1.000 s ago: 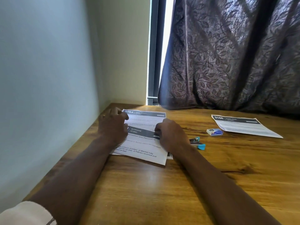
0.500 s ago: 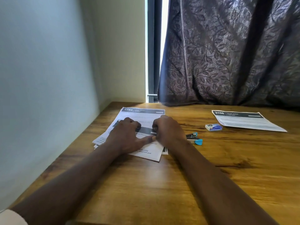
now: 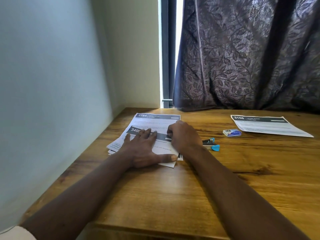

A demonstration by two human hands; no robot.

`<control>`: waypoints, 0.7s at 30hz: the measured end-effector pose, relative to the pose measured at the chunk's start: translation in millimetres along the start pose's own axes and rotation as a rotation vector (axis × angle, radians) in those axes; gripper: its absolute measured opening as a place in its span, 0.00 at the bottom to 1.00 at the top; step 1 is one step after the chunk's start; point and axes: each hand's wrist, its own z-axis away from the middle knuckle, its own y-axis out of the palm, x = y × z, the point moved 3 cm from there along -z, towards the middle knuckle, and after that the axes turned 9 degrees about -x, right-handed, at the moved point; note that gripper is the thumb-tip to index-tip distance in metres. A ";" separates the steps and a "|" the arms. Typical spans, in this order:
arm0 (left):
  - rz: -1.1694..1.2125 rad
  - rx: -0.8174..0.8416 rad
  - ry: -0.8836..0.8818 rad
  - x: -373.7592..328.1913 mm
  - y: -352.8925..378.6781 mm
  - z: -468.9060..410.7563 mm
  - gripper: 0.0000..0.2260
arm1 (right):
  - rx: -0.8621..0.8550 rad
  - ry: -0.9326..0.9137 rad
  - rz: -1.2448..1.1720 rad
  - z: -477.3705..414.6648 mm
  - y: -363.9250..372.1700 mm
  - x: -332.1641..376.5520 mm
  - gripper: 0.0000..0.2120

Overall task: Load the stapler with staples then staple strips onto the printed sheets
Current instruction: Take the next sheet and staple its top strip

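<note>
Head view, 1 entry. Left hand [image 3: 142, 149]: flat, fingers spread, pressing down sheet 3405 [image 3: 161, 144], thumb out toward its near right corner. Right hand [image 3: 183, 135]: fingers curled at that sheet's right edge, just beside the left fingertips; whether they pinch anything cannot be told. Sheet 2764 [image 3: 155, 121]: under the pressed sheet, its header showing beyond both hands. Stapler [image 3: 210, 144]: on the table [image 3: 225, 179], just right of the right wrist, untouched. Box [image 3: 232, 133] of staples: further right; sheet 3108 [image 3: 270, 126] well beyond it. Step, as judged: squaring the papers before stapling. Next move needs the left hand to hold the stack while the right reaches the stapler. Change from 0.5 s ago: left hand was curled beside the right, now flattened; number 3405 is uncovered; stapler and box unmoved.
</note>
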 end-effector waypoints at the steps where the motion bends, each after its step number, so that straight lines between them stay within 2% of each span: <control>1: 0.003 -0.001 -0.001 2.1 0.6 1.4 0.67 | 0.002 0.000 0.002 -0.4 0.4 -0.5 0.10; 9: 0.012 -0.023 -0.097 24.8 -2.5 20.9 0.59 | 0.011 -0.053 0.024 0.7 -2.9 0.2 0.10; 11: 0.067 -0.161 -0.109 28.4 -5.1 20.0 0.52 | -0.035 -0.154 0.071 0.6 -7.0 4.1 0.11; 13: 0.173 -0.372 -0.124 31.8 -12.2 12.9 0.44 | -0.136 -0.231 0.050 -1.4 -13.0 5.3 0.12; 15: 0.285 -0.592 -0.104 32.8 -25.7 1.0 0.34 | -0.250 -0.247 -0.031 -4.7 -21.2 0.3 0.12; 17: 0.394 -0.724 -0.097 31.8 -43.7 -12.2 0.25 | -0.376 -0.232 -0.135 -6.7 -31.3 -9.4 0.10; 19: 0.562 -0.712 -0.103 27.9 -60.6 -25.7 0.18 | -0.504 -0.200 -0.249 -7.2 -42.4 -22.9 0.07; 21: 0.780 -0.590 -0.102 20.4 -66.3 -38.9 0.15 | -0.536 -0.156 -0.266 -6.8 -50.9 -35.6 0.08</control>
